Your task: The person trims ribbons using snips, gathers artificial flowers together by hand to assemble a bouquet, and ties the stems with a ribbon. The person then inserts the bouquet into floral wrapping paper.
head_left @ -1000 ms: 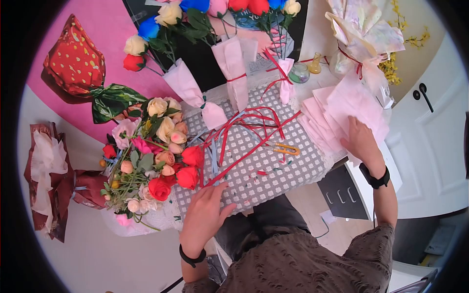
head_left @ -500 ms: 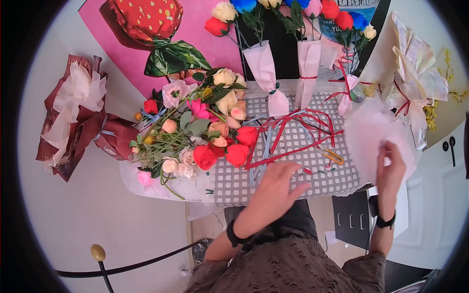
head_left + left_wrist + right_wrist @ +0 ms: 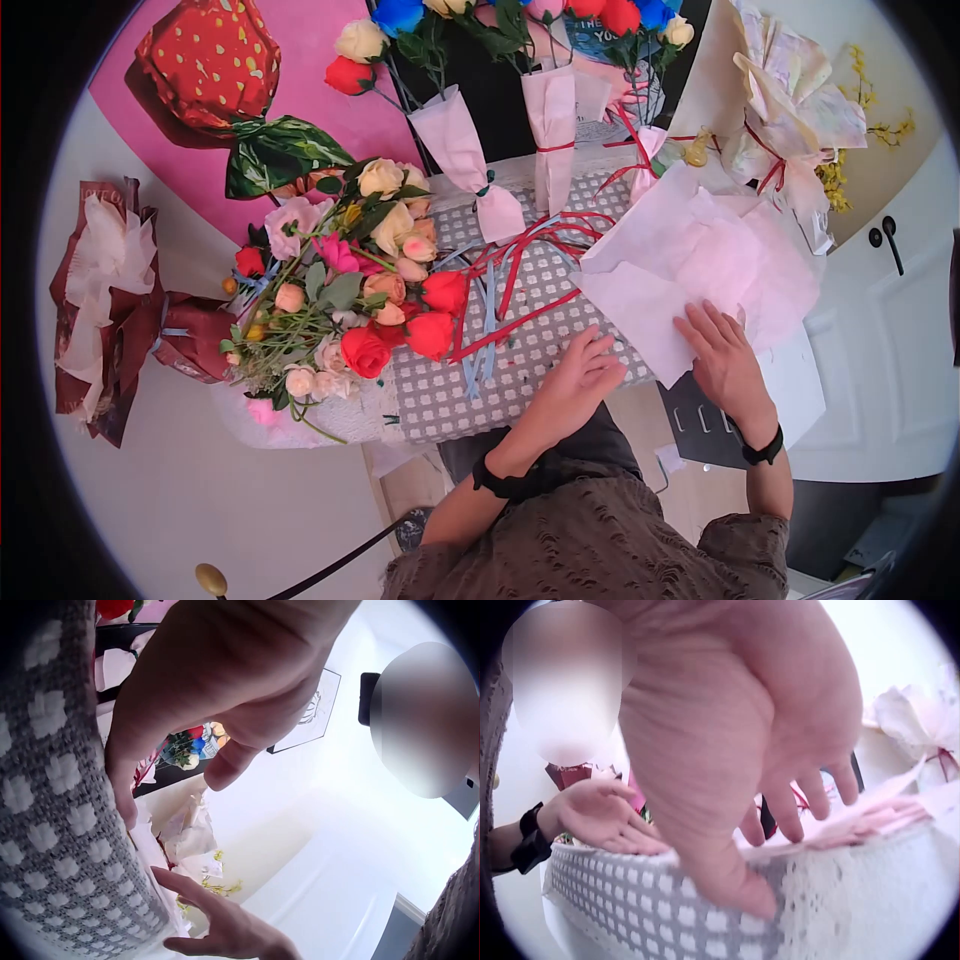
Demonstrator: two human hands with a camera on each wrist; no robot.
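Observation:
Pale pink wrapping paper [image 3: 640, 310] lies spread over the right end of the table, one sheet angled across the checked cloth [image 3: 430, 400]. My right hand [image 3: 722, 365] rests on the front part of this paper with its fingers extended. In the right wrist view the right thumb [image 3: 739, 889] hangs by the cloth's front edge. My left hand [image 3: 570, 395] is over the front of the cloth, left of the paper, fingers loosely bent and holding nothing. Red ribbons [image 3: 510, 270] and blue ribbons [image 3: 488, 330] lie tangled on the cloth.
Loose artificial flowers [image 3: 370, 285] are heaped at the left of the table. Several wrapped rose bunches, one in a pink sleeve [image 3: 548, 130], stand along the back. A large pale wrapped bouquet [image 3: 790, 100] stands back right, and a dark red wrapped bouquet [image 3: 115, 300] is far left.
A pink sheet has come leftward from the pile with my right hand and now covers where the yellow-handled snips lay. My left hand has moved right from beside the red roses.

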